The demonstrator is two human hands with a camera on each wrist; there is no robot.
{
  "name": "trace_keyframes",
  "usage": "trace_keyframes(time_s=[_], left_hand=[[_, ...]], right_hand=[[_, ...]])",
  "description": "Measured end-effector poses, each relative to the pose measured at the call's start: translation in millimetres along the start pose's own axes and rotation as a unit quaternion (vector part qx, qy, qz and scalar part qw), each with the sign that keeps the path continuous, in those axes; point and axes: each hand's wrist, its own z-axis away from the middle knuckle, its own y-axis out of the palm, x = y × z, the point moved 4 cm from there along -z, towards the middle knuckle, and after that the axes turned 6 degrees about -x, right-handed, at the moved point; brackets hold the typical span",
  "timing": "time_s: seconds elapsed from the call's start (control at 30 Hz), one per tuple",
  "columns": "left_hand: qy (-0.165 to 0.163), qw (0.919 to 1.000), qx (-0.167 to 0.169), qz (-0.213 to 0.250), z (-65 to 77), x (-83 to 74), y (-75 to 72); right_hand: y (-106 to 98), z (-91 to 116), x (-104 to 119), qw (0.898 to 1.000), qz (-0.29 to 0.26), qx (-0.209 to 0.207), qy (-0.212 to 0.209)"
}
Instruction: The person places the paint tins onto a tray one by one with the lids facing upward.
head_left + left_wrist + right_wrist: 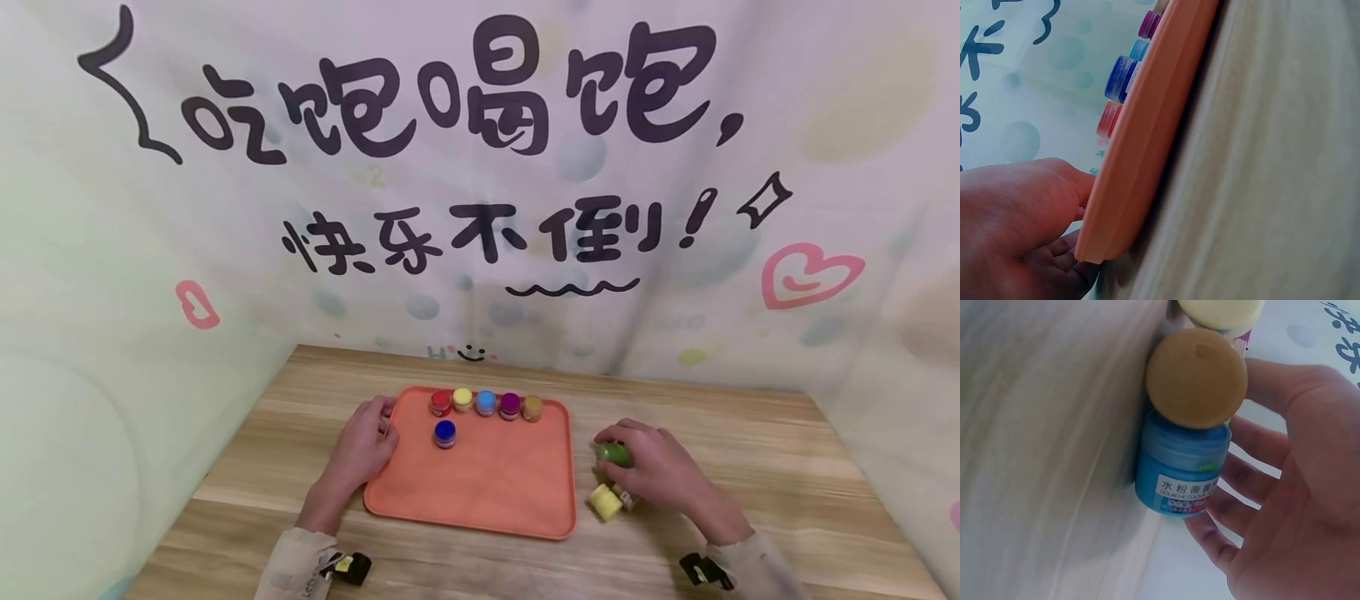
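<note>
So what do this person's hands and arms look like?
The left hand and right hand are gloveless. The left sleeve and right sleeve are pale beige, the left carrying small dark lettering; a black left wrist device and black right wrist device show too.

Through my feeds I count one tray (480, 496), five row jars (486, 403) toward its twelve o'clock, one blue jar (445, 433) toward eleven, at least three outlying jars (603, 502) at three, two hands (652, 467).
</note>
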Motion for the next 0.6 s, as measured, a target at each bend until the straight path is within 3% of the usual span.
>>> trace_keyframes(time_s=[0.27,0.6], left_hand=[[0.000,1.0000,-0.001,0.001,0.2,-0.5,-0.3],[0.005,1.0000,-0.005,0.002,1.0,-0.1,0.6]], right_hand=[[0.9,-3.5,0.9,1.000,-0.017,0.003,0.006],[-1.4,-9.3,6.0,1.000,0.021,-0.016,0.014]])
